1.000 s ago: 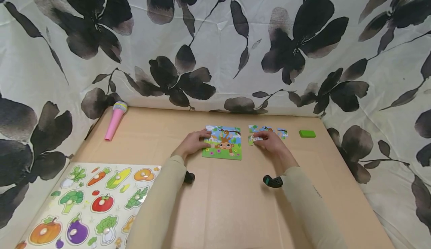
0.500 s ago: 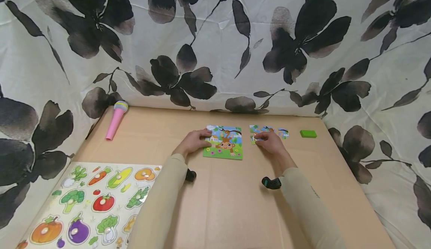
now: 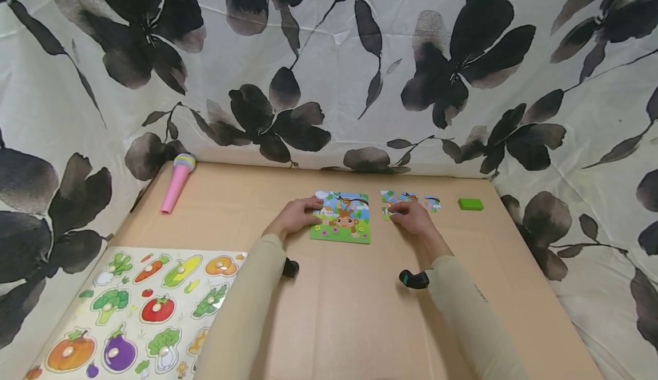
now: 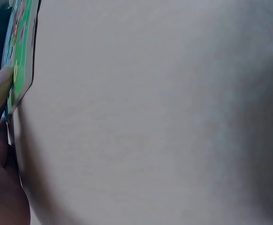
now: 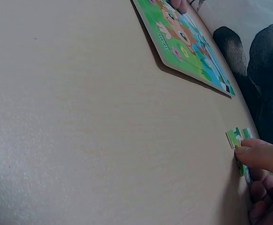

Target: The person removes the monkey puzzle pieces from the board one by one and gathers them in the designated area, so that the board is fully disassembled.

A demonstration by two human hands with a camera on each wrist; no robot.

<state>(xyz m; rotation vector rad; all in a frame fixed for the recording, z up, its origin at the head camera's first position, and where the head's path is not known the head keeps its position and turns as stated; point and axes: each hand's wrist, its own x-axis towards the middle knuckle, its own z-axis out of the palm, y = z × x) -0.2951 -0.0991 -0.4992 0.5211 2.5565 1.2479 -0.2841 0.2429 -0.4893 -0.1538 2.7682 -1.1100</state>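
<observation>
A square monkey puzzle board [image 3: 341, 228] lies flat near the back of the table. My left hand [image 3: 295, 218] holds its left edge. In the left wrist view its thumb [image 4: 3, 77] rests on the board's face, with the other fingers beside the edge. To the right, my right hand [image 3: 413, 220] pinches a small puzzle piece [image 5: 234, 138] among several loose pieces [image 3: 432, 203]. In the right wrist view the thumb lies over the pieces; the fingers are curled below and partly hide them.
A green block [image 3: 470, 204] lies right of the loose pieces. At the back left is a pink toy microphone [image 3: 177, 186]. A vegetable puzzle board [image 3: 128, 280] covers the table's front left. A flowered cloth [image 3: 339, 71] hangs behind the table [image 3: 360, 317].
My right hand has shifted slightly to the left and down among the loose pieces, then held still. The left hand keeps its place on the monkey board.
</observation>
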